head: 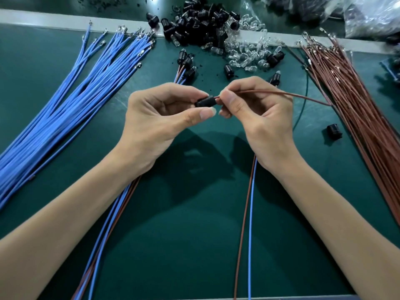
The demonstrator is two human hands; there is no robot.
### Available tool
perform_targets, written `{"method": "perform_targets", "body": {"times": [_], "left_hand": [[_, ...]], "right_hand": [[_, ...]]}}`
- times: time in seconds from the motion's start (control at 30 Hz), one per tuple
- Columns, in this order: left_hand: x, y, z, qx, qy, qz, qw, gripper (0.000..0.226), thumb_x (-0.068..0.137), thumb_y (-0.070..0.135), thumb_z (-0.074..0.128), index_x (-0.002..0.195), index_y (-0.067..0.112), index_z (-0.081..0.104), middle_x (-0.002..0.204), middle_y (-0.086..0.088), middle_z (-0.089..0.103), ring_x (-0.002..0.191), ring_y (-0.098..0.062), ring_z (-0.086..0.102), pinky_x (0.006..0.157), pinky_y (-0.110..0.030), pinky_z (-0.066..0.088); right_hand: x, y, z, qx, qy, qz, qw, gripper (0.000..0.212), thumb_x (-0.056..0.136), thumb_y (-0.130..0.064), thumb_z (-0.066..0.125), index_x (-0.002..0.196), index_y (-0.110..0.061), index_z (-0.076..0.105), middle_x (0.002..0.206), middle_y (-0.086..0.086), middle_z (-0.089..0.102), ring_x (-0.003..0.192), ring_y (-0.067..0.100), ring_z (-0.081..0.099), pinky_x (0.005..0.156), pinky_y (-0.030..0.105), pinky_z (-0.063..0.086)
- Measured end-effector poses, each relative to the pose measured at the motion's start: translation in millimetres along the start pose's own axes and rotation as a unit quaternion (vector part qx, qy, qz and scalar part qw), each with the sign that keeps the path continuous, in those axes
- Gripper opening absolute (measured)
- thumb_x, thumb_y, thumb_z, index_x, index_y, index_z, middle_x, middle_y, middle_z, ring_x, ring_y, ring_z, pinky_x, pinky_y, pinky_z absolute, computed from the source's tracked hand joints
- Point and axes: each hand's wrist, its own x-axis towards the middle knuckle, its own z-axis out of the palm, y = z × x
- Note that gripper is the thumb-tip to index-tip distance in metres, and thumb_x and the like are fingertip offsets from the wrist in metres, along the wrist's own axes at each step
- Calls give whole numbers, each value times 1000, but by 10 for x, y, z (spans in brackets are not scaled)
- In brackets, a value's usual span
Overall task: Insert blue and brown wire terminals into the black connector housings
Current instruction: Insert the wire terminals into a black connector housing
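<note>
My left hand (pixel 160 118) pinches a small black connector housing (pixel 205 102) between thumb and fingers above the green mat. My right hand (pixel 255 113) pinches a brown wire (pixel 281 94) close to its end, and that end meets the housing's right opening. The wire trails right toward the brown wire bundle (pixel 355 94). A fan of blue wires (pixel 71 94) with metal terminals lies at the left. A heap of black housings (pixel 199 20) sits at the back centre.
Clear glass bulbs (pixel 249 50) lie beside the housings. Finished assemblies with blue and brown leads (pixel 184 61) rest behind my hands; their wires run under both forearms. A lone black housing (pixel 334 131) lies at the right. Plastic bags (pixel 368 16) fill the back right.
</note>
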Motion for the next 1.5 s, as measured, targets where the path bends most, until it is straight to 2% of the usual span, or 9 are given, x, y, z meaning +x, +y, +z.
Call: {"method": "perform_targets", "body": {"times": [0.13, 0.6, 0.77, 0.87, 0.93, 1.03, 1.13, 1.33, 1.5], "left_hand": [[19, 5, -13, -10, 3, -4, 1000, 19, 62, 8, 78, 79, 17, 75, 79, 3, 74, 75, -9, 68, 73, -18, 52], [20, 0, -14, -4, 7, 6, 1000, 21, 64, 5, 76, 84, 10, 72, 80, 4, 75, 76, -7, 69, 73, -17, 52], [-25, 26, 28, 33, -43, 46, 997, 30, 69, 2, 72, 97, 11, 64, 79, 11, 74, 75, -6, 70, 74, -18, 53], [-33, 41, 29, 65, -38, 53, 996, 27, 70, 9, 74, 95, 13, 63, 77, 14, 73, 74, -4, 69, 74, -18, 53], [-14, 53, 1, 90, -37, 41, 994, 18, 78, 16, 74, 91, 13, 62, 76, 13, 70, 71, -6, 68, 73, -21, 53], [8, 59, -41, 127, -52, 26, 990, 12, 90, 24, 59, 85, 13, 58, 70, 8, 65, 66, -12, 65, 72, -30, 53], [-10, 53, -33, 180, -101, 43, 978, 15, 93, 20, 51, 79, 15, 54, 67, -1, 61, 62, -10, 59, 65, -23, 48], [-1, 13, -60, 190, -155, 66, 967, 19, 98, 12, 39, 82, 6, 48, 67, -3, 57, 58, -18, 54, 64, -23, 46], [4, -7, -90, 196, -175, 88, 961, 19, 99, 10, 39, 88, 0, 50, 72, -5, 60, 61, -18, 57, 63, -26, 49]], "right_hand": [[3, -11, -14, -20, 4, -10, 1000, 14, 85, -1, 65, 81, -14, 62, 73, -1, 66, 60, 4, 63, 64, 16, 49], [-16, 23, 39, -25, -5, -8, 1000, 14, 87, 2, 62, 85, -11, 60, 73, 1, 63, 60, 3, 63, 64, 16, 50], [-7, 29, 54, 17, -45, 5, 999, 12, 88, -2, 62, 93, -13, 64, 79, 1, 67, 67, 6, 63, 66, 19, 50], [2, 39, 55, 48, -33, 29, 998, 11, 84, -1, 66, 85, -12, 69, 72, -7, 71, 65, 6, 65, 64, 16, 50], [19, 43, 36, 73, -27, 54, 996, 9, 83, -2, 66, 82, -10, 68, 69, -5, 71, 62, 7, 66, 63, 17, 51], [34, 44, 10, 103, -28, 77, 991, 6, 81, -4, 65, 80, -9, 68, 68, -1, 71, 60, 10, 66, 61, 19, 51], [16, 45, 29, 102, -47, 73, 991, 8, 81, -4, 65, 80, -11, 69, 70, -1, 71, 60, 10, 65, 62, 19, 50], [6, 55, 40, 121, -57, 88, 987, 14, 79, -5, 66, 74, -16, 73, 70, 2, 71, 60, 12, 63, 62, 20, 50], [10, 68, 19, 138, -63, 104, 983, 11, 80, -6, 65, 76, -13, 73, 69, 1, 70, 60, 12, 63, 62, 19, 50]]}}
